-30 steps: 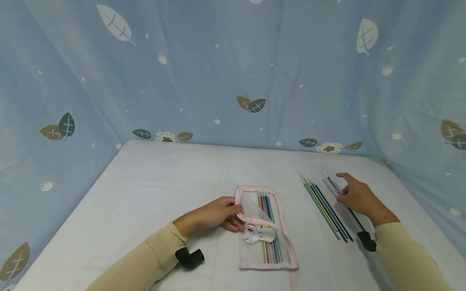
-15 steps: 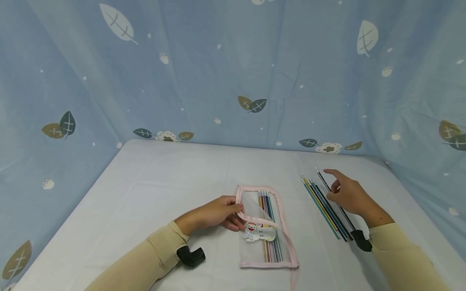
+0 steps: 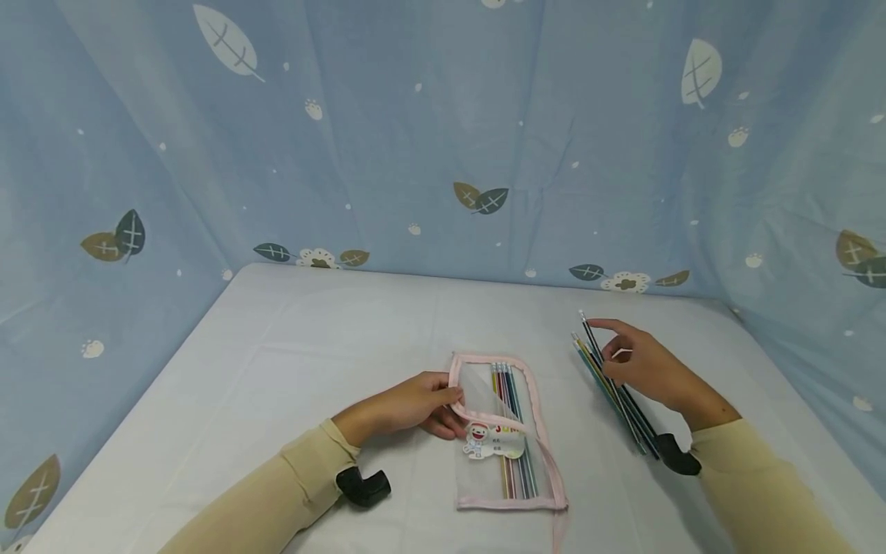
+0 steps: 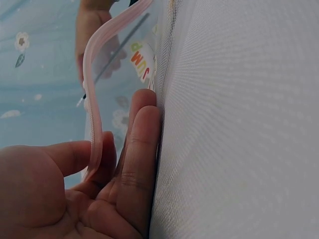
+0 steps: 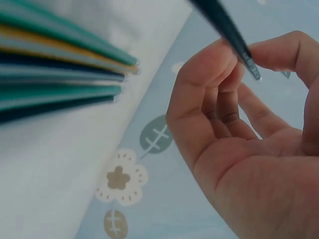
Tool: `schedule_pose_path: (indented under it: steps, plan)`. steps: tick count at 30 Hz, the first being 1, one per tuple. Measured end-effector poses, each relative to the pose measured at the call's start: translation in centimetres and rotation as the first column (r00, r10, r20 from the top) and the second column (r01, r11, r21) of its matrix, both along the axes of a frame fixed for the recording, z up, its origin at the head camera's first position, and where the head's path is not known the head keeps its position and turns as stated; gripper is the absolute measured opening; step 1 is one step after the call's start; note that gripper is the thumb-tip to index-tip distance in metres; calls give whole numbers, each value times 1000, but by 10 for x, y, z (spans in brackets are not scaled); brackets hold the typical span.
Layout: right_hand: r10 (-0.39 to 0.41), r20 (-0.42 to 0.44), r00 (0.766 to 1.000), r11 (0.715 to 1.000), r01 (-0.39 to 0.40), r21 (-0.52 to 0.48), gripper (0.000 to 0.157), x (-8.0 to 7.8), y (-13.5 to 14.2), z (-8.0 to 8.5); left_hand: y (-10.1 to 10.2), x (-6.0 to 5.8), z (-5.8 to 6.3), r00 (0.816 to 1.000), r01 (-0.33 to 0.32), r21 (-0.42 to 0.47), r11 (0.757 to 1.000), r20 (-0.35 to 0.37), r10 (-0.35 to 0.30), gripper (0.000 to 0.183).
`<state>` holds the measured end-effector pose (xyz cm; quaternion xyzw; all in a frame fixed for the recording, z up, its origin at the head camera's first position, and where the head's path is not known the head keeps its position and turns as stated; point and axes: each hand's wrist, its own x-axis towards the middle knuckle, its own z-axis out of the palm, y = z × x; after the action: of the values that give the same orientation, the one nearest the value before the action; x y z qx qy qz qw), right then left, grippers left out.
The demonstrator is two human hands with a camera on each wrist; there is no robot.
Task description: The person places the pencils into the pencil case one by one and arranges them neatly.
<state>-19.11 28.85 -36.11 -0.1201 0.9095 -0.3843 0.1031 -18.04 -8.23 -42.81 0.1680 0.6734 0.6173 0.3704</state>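
Observation:
In the head view my left hand (image 3: 415, 404) pinches the pink-edged rim of a clear mesh pencil pouch (image 3: 476, 481), thumb on one side and fingers behind. Several pencils (image 3: 529, 473) lie inside the pouch beside a JUMP label (image 3: 501, 444). My right hand (image 3: 654, 373) holds a dark pencil (image 5: 224, 27) between thumb and forefinger near its tip, raised over a row of loose pencils (image 5: 55, 50) in green, yellow and dark blue. In the left wrist view the zipper edge (image 4: 94, 119) runs between my left thumb and fingers.
A white cloth covers the table (image 3: 311, 331). Blue curtain (image 3: 388, 138) with leaf prints hangs at the back and sides. A pink strap (image 3: 559, 531) trails from the pouch's lower right corner. Black wrist devices (image 3: 363, 490) sit at both cuffs.
My right hand has moved left with the dark pencil, from right of the loose pencils to above them. My left hand and the pouch have stayed in place.

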Motion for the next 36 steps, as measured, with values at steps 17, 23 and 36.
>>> schedule_pose_path:
  steps: [17, 23, 36]
  plan:
    - [-8, 79, 997, 977, 25, -214, 43, -3, -28, -12, 0, 0, 0, 1000, -11, -1, 1000, 16, 11, 29]
    - [-10, 93, 996, 937, 42, -347, 39, -4, -39, -19, 0, -1, 0, 1000, -6, -2, 1000, 8, 6, 30]
    - [42, 98, 994, 898, 5, -439, 22, 4, -55, -25, 2, -3, -1, 1000, -8, -8, 1000, 13, 8, 29]
